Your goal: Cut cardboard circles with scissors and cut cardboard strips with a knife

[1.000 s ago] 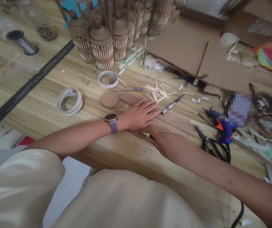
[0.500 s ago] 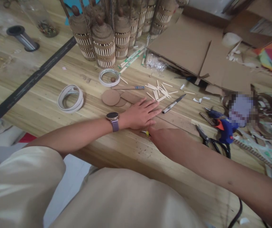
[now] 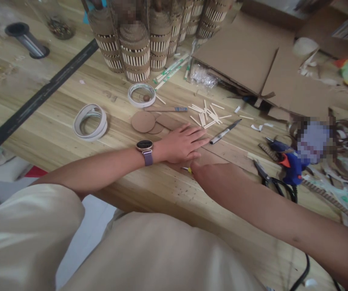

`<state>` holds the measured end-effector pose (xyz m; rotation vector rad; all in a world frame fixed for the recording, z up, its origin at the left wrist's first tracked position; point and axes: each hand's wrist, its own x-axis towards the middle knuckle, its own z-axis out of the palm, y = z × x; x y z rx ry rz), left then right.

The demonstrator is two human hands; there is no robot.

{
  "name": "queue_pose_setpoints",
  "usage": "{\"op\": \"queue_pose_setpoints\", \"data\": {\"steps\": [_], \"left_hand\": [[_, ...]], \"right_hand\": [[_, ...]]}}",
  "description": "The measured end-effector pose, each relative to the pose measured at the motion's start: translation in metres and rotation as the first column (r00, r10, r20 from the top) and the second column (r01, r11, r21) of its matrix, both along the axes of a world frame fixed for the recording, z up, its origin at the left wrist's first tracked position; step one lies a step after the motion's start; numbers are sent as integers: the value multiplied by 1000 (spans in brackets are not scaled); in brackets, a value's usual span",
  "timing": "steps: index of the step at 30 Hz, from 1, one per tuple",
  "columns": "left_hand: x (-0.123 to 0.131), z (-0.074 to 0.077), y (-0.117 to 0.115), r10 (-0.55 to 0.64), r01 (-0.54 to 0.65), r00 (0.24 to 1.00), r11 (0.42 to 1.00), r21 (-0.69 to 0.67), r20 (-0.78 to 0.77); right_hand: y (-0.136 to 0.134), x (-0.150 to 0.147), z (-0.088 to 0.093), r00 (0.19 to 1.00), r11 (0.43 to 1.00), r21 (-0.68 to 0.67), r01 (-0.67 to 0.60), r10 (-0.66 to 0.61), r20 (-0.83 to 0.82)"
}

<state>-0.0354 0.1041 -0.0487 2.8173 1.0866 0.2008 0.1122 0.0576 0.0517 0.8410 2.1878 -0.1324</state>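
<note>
My left hand (image 3: 182, 143) lies flat, fingers spread, pressing on a brown cardboard strip (image 3: 228, 155). A watch sits on its wrist. Just below its fingers, my right hand (image 3: 202, 171) is closed around a small yellow cutter (image 3: 189, 170). Only the cutter's yellow end and thin metal tip show, pointing left; the forearm hides the rest. Left of my left hand are cardboard discs (image 3: 143, 121), partly overlapping. A black-and-white marker (image 3: 225, 131) lies beyond my fingertips, near a scatter of short wooden sticks (image 3: 206, 115).
Scissors (image 3: 266, 173) and a blue glue gun (image 3: 289, 161) lie at the right. Tape rolls (image 3: 90, 123) rest at the left. Several stick-and-cardboard lantern-like cylinders (image 3: 136, 52) stand at the back, beside large cardboard sheets (image 3: 240, 48). A black spool (image 3: 28, 40) stands far left.
The view has shifted slightly, so the table's things sit a little differently in frame. Both hands keep nearly the same pose on the cardboard.
</note>
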Motion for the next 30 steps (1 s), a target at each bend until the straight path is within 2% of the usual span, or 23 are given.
{"op": "queue_pose_setpoints", "data": {"steps": [11,30], "left_hand": [[-1,1,0,-9,9,1000,1000,19,4],[-2,0,0,-13,13,1000,1000,7,10]], "right_hand": [[2,2,1,998,999,-41,19,-17,57],[0,26,-4,999,998,-48,38,-37,11]]}}
